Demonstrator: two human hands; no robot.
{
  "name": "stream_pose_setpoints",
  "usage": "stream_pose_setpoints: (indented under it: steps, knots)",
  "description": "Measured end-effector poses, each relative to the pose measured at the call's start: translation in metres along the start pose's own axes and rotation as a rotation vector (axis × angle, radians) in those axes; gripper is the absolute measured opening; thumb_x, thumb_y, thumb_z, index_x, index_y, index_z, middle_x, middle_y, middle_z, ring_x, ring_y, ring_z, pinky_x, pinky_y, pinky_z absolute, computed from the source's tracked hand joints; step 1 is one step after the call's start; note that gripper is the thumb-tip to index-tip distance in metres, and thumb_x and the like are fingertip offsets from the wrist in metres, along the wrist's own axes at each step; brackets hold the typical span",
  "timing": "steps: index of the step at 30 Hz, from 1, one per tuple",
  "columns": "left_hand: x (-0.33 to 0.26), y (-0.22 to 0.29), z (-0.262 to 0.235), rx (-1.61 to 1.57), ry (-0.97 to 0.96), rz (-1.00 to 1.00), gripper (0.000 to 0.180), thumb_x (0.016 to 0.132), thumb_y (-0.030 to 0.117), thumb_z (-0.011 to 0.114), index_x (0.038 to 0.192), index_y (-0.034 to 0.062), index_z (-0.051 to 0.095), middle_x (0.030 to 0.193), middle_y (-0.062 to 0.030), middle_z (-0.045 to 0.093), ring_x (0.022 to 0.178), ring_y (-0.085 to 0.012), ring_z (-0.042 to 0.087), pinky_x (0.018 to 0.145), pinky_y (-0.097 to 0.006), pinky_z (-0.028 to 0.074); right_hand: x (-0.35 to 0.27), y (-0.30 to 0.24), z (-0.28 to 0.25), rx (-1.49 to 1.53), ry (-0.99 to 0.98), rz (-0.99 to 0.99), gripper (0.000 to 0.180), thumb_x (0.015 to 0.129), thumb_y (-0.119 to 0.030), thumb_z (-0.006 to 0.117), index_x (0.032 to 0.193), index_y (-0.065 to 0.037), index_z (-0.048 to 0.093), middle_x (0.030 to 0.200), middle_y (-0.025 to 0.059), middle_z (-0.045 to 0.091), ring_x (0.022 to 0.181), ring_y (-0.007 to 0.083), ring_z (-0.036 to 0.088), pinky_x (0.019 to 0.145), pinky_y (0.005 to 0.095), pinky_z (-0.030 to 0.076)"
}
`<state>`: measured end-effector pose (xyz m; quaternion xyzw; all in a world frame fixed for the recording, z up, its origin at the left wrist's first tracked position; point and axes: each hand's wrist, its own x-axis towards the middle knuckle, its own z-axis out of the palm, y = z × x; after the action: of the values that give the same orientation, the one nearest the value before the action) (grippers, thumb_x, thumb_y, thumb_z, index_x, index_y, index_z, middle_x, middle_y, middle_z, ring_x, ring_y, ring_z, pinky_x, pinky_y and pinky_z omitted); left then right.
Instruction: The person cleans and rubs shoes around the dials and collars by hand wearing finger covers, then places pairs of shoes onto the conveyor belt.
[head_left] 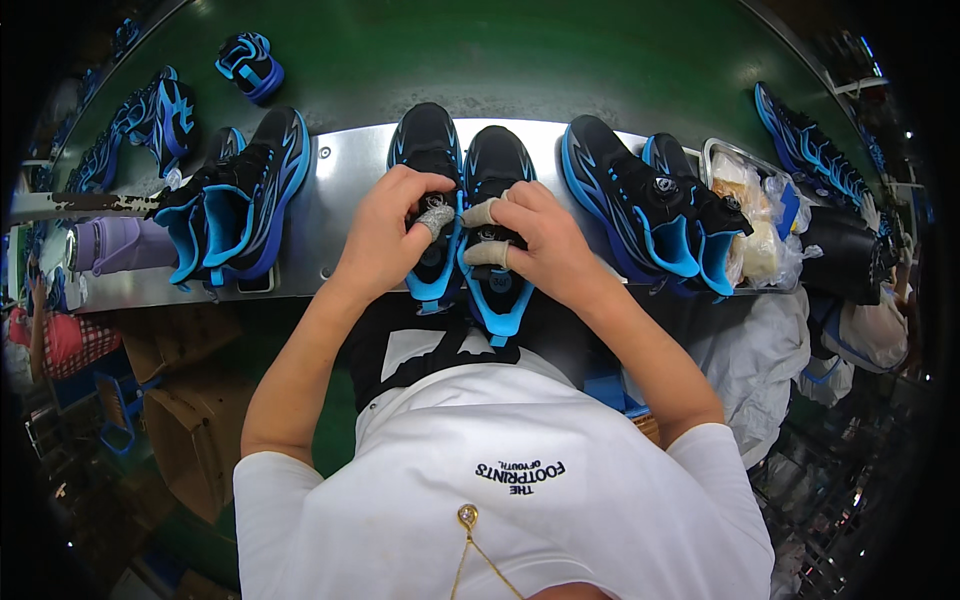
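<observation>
Two black sneakers with bright blue trim lie side by side in front of me, toes pointing away. My left hand (395, 225) is closed on the upper of the left sneaker (424, 135), thumb and forefinger meeting near its round lace dial. A silvery wrap covers that thumb. On the right sneaker (497, 155), my right hand (545, 235) grips around the tongue and the collar opening, with pale cloth finger covers on some fingers. My fingers partly hide both lacing areas. The blue heel loops of the two shoes face me.
Another sneaker pair (255, 195) stands to the left by a purple bottle (125, 245); a further pair (625, 200) stands right. Beyond it sits a metal tray (712, 150) of plastic-wrapped pieces. More shoes line the green conveyor belt (560, 60). Cardboard boxes (190, 420) lie below left.
</observation>
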<state>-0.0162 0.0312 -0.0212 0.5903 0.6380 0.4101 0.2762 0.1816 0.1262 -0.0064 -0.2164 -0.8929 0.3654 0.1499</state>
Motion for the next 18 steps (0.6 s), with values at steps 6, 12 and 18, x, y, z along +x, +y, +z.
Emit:
stream_pose_setpoints:
  steps: [6,12,18]
  knots:
    - [0.001,0.005,0.005,0.149,0.067,-0.044,0.037,0.074,-0.003,0.064,0.11,0.0056,0.066,0.088,-0.0047,0.054,0.073,-0.0161,0.048,0.067,-0.027,0.043,-0.004,0.004,-0.013,0.293,-0.108,0.028,0.034,0.074,-0.016,0.078,0.106,-0.008,0.068,0.08,0.0083,0.051,0.085,0.0285,0.053,0.078,0.0414,0.044]
    - [0.013,0.0,-0.006,0.056,-0.014,-0.054,0.037,0.075,-0.002,0.065,0.112,0.0057,0.065,0.09,-0.0051,0.058,0.077,-0.0166,0.052,0.072,-0.027,0.044,0.008,-0.006,-0.014,0.041,0.057,0.073,0.046,0.07,-0.017,0.081,0.113,-0.011,0.066,0.081,0.0105,0.052,0.08,0.0287,0.055,0.071,0.0383,0.046]
    - [0.005,-0.005,-0.016,-0.039,-0.029,-0.008,0.037,0.075,0.005,0.071,0.111,0.0062,0.065,0.105,-0.0087,0.061,0.09,-0.0208,0.06,0.08,-0.03,0.049,0.0,-0.007,-0.014,0.023,0.029,-0.07,0.037,0.078,-0.011,0.075,0.114,-0.012,0.068,0.09,0.0116,0.059,0.077,0.0272,0.056,0.072,0.0356,0.048]
